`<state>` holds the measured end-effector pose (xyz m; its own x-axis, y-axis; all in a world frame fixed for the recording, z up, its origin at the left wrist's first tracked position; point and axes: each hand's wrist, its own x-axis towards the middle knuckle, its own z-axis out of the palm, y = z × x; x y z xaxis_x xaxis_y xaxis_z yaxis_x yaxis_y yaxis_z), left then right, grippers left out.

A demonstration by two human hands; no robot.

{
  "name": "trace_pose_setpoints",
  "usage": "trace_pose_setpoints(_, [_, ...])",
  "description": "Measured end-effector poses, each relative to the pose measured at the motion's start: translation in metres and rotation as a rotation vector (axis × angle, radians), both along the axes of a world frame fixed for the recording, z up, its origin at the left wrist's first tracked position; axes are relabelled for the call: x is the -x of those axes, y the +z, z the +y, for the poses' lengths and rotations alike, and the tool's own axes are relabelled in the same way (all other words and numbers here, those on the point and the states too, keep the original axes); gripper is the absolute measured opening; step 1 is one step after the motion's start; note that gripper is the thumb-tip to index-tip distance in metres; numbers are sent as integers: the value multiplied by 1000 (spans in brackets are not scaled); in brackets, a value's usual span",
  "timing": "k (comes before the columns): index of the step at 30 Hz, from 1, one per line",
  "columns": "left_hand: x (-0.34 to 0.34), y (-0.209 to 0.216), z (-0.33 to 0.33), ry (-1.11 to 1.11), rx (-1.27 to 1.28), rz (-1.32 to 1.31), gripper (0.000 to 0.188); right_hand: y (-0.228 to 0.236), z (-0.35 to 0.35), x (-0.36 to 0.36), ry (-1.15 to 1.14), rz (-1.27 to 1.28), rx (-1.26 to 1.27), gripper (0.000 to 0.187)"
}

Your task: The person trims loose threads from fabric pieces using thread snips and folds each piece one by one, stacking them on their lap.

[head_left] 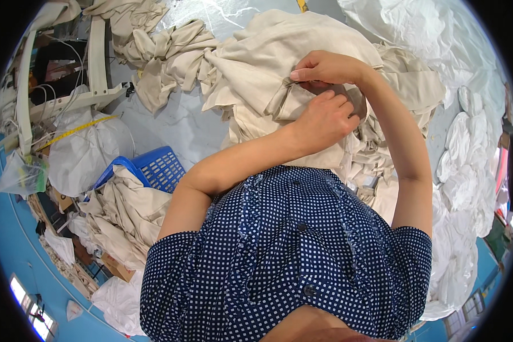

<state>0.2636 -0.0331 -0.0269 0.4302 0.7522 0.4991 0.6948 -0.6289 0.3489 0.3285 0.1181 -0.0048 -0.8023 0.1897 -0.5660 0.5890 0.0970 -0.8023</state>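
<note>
A large heap of beige cloth (pixel 251 62) lies in front of me, with wrinkled folds and bunched edges. My right hand (pixel 333 67) reaches in from the right over the heap. Its thumb and forefinger are closed in a pinch on a gathered fold of the cloth. Just below it, my left hand (pixel 326 121) rests against the same heap with its fingers curled in. What lies inside those curled fingers is hidden. A darker, shaded piece of fabric (pixel 352 98) shows between the two hands.
More beige cloth (pixel 179 54) trails off at the far left. A blue plastic basket (pixel 161 169) stands left of me beside another cloth pile (pixel 122 208). White bags (pixel 464 165) line the right. A pale metal frame (pixel 97 54) with cables and a yellow tape measure (pixel 77 132) are at the left.
</note>
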Motion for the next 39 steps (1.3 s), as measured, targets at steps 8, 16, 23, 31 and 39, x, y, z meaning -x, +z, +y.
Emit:
trace_pose_setpoints(8, [6,13,-2,-20,4,51,12,7,8,-32,-257,149,161,44])
trace_pose_setpoints(16, [5,16,-7,-54,-18,-9,21,13,9,-64,-307,72,-11,47])
trace_pose_setpoints(23, [-4,14,-9,-32,-19,32,21,6,-9,-17,-15,9,69,47])
trace_pose_setpoints(31, [-1,20,-9,-70,-3,35,24,19,1,-32,-117,147,255,45])
trace_pose_setpoints(39, [24,46,-12,-43,25,60,34,-35,44,-157,-1129,-148,-354,43])
